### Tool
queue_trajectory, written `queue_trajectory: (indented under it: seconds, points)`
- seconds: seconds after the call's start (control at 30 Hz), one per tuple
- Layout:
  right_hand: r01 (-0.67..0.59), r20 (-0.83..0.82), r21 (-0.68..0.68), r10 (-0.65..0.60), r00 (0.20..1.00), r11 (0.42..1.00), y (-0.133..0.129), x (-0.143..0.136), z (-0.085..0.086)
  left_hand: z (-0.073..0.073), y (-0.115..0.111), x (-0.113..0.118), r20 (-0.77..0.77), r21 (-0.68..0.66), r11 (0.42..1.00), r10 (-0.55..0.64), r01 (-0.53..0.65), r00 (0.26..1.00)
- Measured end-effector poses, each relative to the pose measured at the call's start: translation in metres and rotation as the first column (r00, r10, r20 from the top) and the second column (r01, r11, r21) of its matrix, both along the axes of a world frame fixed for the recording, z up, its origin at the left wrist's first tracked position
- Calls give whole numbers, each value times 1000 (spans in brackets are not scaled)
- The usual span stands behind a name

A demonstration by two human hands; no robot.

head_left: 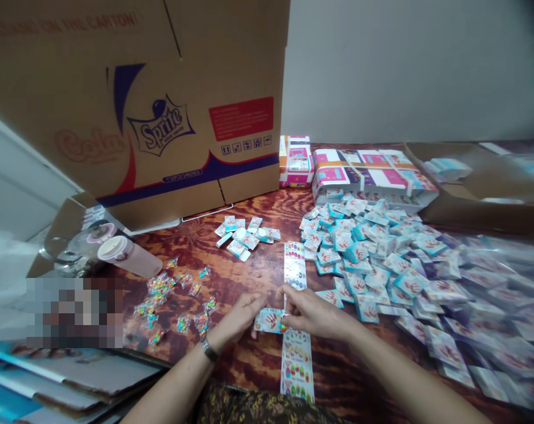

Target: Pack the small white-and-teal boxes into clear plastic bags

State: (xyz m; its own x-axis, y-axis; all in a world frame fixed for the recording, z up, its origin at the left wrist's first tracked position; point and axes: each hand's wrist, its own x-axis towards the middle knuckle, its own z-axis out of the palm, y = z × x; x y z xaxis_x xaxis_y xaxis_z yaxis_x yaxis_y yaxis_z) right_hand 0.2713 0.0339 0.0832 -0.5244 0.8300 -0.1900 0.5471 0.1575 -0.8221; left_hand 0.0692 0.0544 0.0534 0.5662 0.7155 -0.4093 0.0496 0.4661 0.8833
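Observation:
A small light-blue and white packet [269,321] with a red hand print is held between my two hands, over a long printed strip [297,359] of colourful pictures. My left hand [244,312] grips its left end, thumb on top. At its right end, the curled fingers of my right hand [309,311] press on it. Several little bags of coloured candy [161,285] lie left of my left hand. Beyond my hands is a small group of similar packets [244,237]. A large heap of these packets [359,250] spreads to the right of the strip.
A large cardboard carton [161,118] stands at the back left. Wrapped bundles [373,171] sit behind the heap, beside an open box [483,206]. A pale bottle [132,258] lies at the left. Flat cardboard pieces [85,371] are at the lower left.

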Motion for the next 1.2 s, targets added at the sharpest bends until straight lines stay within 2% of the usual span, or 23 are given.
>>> queue_trajectory:
  seconds: [0.1,0.2,0.3,0.37,0.47,0.63,0.73,0.87,0.97,1.07,1.13,1.2]
  points:
    - [42,-74,-22,-44,996,999,-1,-1,-5,4,-2,2,-7,7,1000,24,-24,1000]
    - [62,-262,-207,-116,958,976,-1,0,-17,2,-5,2,28,-118,990,78,-74,997]
    - [14,-410,-338,-161,898,941,-1,2,-29,-4,-6,0,81,-225,972,82,-62,993]
    - [-17,-463,-346,-155,873,938,-1,3,-31,-8,-6,-2,113,-260,965,74,-42,991]
    - [-8,-437,-282,-121,891,959,-2,2,-27,-8,-6,-2,129,-268,963,69,-32,989]
    - [122,-271,-139,-157,950,983,-5,-5,-22,0,-8,4,62,-164,983,95,-84,994]
    - [146,-320,-230,-216,922,962,-7,-7,-24,0,-8,5,44,-121,986,123,-117,991]
    - [51,-455,-409,-252,854,911,-10,-3,-23,-9,-9,4,34,-97,981,169,-166,985]
    - [27,-495,-415,-250,832,910,-14,-2,-23,-18,-12,6,40,-95,979,184,-179,982]
    - [97,-456,-370,-272,847,924,-16,-4,-29,-21,-12,10,36,-92,979,184,-180,982]
    - [173,-410,-331,-306,859,928,-17,-5,-35,-15,-11,10,-17,18,980,198,-197,980]
    - [250,-361,-257,-333,871,934,-16,-5,-38,-4,-11,7,-122,268,943,236,-197,964]
